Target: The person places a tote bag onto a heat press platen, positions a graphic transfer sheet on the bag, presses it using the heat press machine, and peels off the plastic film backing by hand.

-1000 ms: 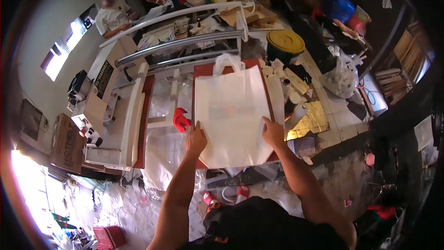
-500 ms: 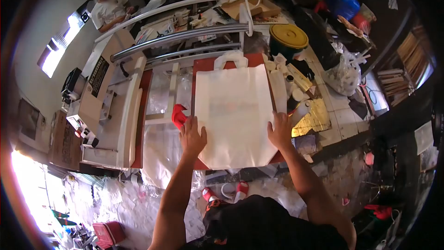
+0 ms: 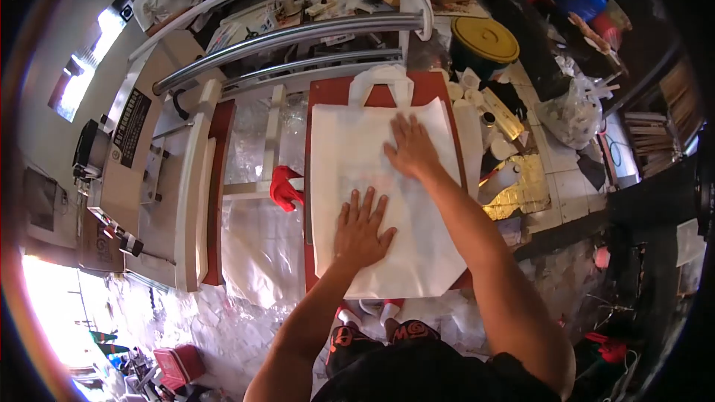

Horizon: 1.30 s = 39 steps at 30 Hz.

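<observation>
A white tote bag (image 3: pixel 424 246) lies flat on a red board (image 3: pixel 320 93), its loop handle at the far end. Faint reddish marks show through the middle of the fabric. My left hand (image 3: pixel 361 231) rests palm down on the bag's lower left part, fingers spread. Higher up and to the right, my right hand (image 3: pixel 412 147) also presses flat on the bag with its fingers apart. Left of the board, a red cloth (image 3: pixel 285 188) is wrapped on a handle or bar end.
A press machine (image 3: pixel 123 149) with metal rollers (image 3: pixel 298 37) stands left and behind. On the right are a yellow-lidded bucket (image 3: pixel 484 39), several small containers and gold foil (image 3: pixel 521 190). A person (image 3: pixel 167 0) is at the back left. Plastic scraps (image 3: pixel 216 335) cover the floor.
Both hands have moved from the bag's side edges onto its surface, the right one farther up. The view has shifted a little closer over the board.
</observation>
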Tool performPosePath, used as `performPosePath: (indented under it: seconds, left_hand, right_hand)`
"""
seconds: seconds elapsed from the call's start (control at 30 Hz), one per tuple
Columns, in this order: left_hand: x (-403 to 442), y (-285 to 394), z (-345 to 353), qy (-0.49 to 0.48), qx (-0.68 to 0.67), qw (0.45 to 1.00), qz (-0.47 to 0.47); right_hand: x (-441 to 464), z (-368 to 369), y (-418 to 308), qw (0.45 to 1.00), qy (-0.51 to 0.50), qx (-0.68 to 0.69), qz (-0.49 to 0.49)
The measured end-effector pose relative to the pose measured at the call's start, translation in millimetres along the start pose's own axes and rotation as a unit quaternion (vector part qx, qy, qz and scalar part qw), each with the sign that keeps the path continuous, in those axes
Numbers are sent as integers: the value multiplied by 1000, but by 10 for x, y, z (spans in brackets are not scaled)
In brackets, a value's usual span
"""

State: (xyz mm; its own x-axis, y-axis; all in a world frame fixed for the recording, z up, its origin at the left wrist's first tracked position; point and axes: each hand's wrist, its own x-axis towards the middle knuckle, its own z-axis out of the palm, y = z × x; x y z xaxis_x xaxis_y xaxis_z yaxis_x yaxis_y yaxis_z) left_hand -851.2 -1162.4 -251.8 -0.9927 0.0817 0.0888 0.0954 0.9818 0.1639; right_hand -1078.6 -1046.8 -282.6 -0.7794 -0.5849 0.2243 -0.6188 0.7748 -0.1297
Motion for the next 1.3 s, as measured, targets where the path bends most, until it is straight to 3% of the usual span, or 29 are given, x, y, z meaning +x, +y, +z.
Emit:
performPosePath:
  seconds: [0.17,0.27,0.33,0.4,0.43,0.5,0.67,0.73,0.8,0.87,0.9,0.97,1.0,1.07,1.1,1.3]
  left_hand:
    - [-45,2,32,17,-11,1000,-1]
    - [14,-24,-3,28,-19,999,2]
    - [-15,-1,-2,27,-25,999,-4]
    - [-45,-13,28,24,-20,1000,0]
    - [-29,-18,44,27,-10,1000,2]
    - [-57,-17,121,27,-2,1000,3]
    - [-51,-220,21,50,13,998,37]
    - [-266,-283,-482,165,-97,981,-24]
    - [-648,-460,-623,249,-169,949,-93]
    - [-1017,-667,-449,261,-222,921,-187]
    - [-1138,-637,-418,261,-221,921,-187]
    - [-1342,-614,-354,123,-314,897,-286]
    - [-1401,-677,-207,122,-314,896,-289]
    - [-1463,-867,152,184,-196,946,-181]
    - [-1418,-683,-45,185,-239,925,-231]
    - [-1382,-656,-4,194,-237,924,-229]
  right_hand:
    - [511,266,88,995,65,-33,65]
    - [-81,-220,-195,998,57,-35,-11]
    - [-808,-453,-279,997,-53,15,-49]
    - [-1471,-601,-98,996,-41,76,-20]
    - [-1556,-647,-7,996,-39,71,-21]
    - [-1699,-681,88,997,-24,24,69]
    - [-1826,-978,-58,995,41,17,89]
    - [-2064,-1099,-138,990,72,54,111]
    - [-2366,-1158,-115,968,142,183,101]
    - [-2565,-1059,-156,969,140,176,101]
    - [-2637,-1020,-186,981,108,130,91]
    - [-2725,-915,-205,992,63,73,80]
    - [-2758,-845,-197,992,60,74,79]
    - [-2774,-722,-162,989,88,88,75]
    - [-2786,-697,-146,990,85,89,71]
    - [-2730,-565,-53,987,93,118,62]
